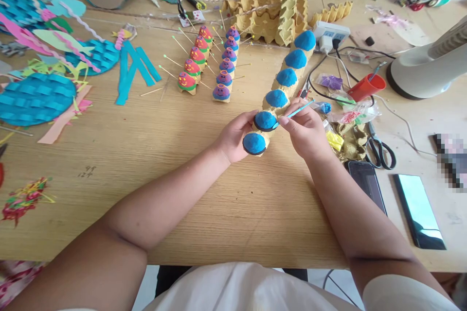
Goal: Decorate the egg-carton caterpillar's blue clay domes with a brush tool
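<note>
The right hand [304,129] pinches a thin blue tool [299,108] between thumb and fingers, its tip at the dark band under the second-nearest blue dome [265,120] of an egg-carton strip [280,88]. The left hand [239,137] grips that strip from the side near its close end, some of its fingers hidden behind it. The strip slants away over the wooden table [204,194], with six blue domes in a row; the nearest dome [254,143] also has a dark band.

Left of the strip stand a purple-and-blue carton row [224,79] and a red-and-green carton row [192,66], both with faces and with pins sticking out. Beyond the strip's far end lie bare carton pieces [266,14], and a white power strip [332,32] sits just beside that end, its cables curving across the table's right side.

Right of the right hand are bagged clay [333,140], torn carton [352,138], black-handled scissors [380,150] and a red cup [367,87] lying tipped. The right forearm overlaps part of a dark phone [367,182]; another phone [419,209] lies farther right, apart from the arm. Blue woven paper discs [36,99] occupy the far left.
</note>
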`<state>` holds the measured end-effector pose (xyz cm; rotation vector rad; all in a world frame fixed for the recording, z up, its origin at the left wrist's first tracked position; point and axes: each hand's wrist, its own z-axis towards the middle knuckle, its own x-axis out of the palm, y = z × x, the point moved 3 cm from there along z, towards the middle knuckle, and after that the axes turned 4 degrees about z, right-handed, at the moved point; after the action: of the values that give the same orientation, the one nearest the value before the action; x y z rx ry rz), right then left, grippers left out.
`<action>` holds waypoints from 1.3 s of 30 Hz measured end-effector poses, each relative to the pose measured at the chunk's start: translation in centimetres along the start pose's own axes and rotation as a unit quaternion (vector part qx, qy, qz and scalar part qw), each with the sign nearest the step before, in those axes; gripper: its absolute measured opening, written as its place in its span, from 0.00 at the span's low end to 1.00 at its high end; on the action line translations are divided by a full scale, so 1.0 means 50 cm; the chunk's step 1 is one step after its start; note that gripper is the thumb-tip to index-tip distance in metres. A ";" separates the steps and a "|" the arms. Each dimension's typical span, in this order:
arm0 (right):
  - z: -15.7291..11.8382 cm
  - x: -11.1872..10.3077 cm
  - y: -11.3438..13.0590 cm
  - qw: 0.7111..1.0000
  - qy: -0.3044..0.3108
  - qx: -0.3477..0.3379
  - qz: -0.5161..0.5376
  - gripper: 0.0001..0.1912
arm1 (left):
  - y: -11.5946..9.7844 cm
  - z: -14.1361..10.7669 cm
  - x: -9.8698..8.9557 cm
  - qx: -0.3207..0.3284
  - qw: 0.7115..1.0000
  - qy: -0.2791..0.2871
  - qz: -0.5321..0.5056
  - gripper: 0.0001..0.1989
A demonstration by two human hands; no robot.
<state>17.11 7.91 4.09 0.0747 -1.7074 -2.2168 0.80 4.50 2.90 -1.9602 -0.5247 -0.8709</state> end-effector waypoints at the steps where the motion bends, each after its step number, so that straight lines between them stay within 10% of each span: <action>1: 0.000 -0.001 -0.001 1.000 -0.001 0.002 0.005 0.22 | 0.001 0.001 -0.001 0.001 1.000 0.004 -0.001 0.18; 39: -0.005 0.002 0.000 0.997 -0.022 -0.034 -0.058 0.23 | -0.001 0.003 -0.012 0.011 1.000 0.006 0.012 0.16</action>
<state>17.09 7.67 4.06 0.1117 -1.6885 -2.3757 0.44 4.64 2.42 -1.9365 -0.5020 -0.8581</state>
